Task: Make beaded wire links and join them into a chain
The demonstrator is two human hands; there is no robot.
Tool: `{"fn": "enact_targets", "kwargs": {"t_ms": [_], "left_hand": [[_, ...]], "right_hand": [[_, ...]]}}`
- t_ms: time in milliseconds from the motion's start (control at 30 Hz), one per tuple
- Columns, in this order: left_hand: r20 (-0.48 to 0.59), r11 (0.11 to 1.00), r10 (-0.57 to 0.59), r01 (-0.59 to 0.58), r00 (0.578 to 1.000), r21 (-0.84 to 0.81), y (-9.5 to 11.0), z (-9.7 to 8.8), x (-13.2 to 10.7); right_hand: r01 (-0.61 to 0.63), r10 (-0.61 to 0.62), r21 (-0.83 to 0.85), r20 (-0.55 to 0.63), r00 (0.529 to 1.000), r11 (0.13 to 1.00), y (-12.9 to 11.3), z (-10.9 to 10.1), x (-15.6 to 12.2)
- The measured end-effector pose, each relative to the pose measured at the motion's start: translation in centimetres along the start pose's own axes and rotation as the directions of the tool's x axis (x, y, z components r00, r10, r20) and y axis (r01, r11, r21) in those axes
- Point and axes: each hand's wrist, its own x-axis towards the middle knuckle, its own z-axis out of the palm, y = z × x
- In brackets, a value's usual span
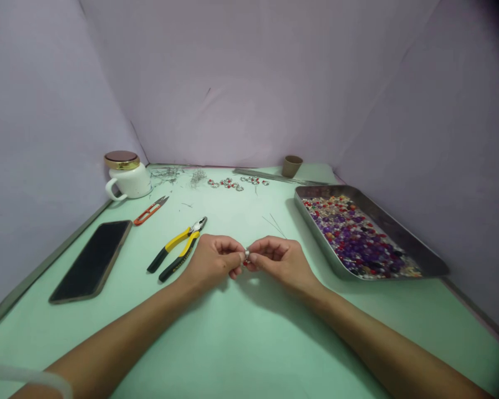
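Between my hands, just above the green table (258, 332), is a small piece of beadwork (247, 256) with silvery and red beads. My left hand (216, 260) pinches it from the left with thumb and forefinger. From the right, my right hand (278, 260) grips it in the same way, fingertips almost touching the other hand's. Most of the beadwork is hidden by the fingers. Close to my left hand lie pliers (178, 248) with yellow and black handles, jaws pointing away. Thin wire pieces (276, 223) lie beyond my right hand.
At the right stands a metal tray (322, 235) of mixed beads (361, 244). A phone (91, 263), orange thread snips (151, 210) and a lidded white mug (131, 180) are at the left. Along the back are wire scraps (197, 177), beaded pieces (227, 183), long wires (274, 176) and a brown cup (291, 166).
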Motion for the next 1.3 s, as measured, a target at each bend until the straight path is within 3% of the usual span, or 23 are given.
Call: {"fn": "enact_targets", "kwargs": {"t_ms": [100,300,867,967,1067,1167,1300], "left_hand": [[0.032,1.000,-0.007,0.007,0.999,0.019,0.2,-0.1,0.0],[0.080,0.998,-0.001,-0.004,0.997,0.063,0.3,-0.3,0.2],[0.118,0.998,0.067,-0.067,0.991,-0.006,-0.8,0.5,0.1],[0.055,0.997,0.049,-0.046,0.997,-0.058,-1.1,1.0,0.5],[-0.095,0.996,0.005,-0.013,0.995,-0.092,-1.8,1.2,1.1],[-0.258,0.993,0.075,-0.095,0.963,-0.065,-2.5,0.8,1.2],[-0.313,0.987,0.117,-0.146,0.942,-0.072,-3.0,0.4,1.1]], "right_hand": [[0.069,-0.071,0.053,0.048,0.996,0.996,0.4,-0.3,0.1],[0.252,-0.250,-0.007,0.095,0.963,0.968,1.4,-0.5,0.0],[0.274,-0.274,0.022,0.011,0.962,0.962,1.6,0.4,-0.1],[0.208,-0.204,0.056,-0.068,0.977,0.976,2.0,0.7,0.2],[0.152,-0.137,0.088,-0.154,0.979,0.984,2.7,0.8,0.4],[0.188,-0.187,-0.012,-0.157,0.970,0.982,3.1,0.8,0.1],[0.270,-0.300,-0.198,-0.142,0.943,0.942,2.6,0.7,-1.0]]}}
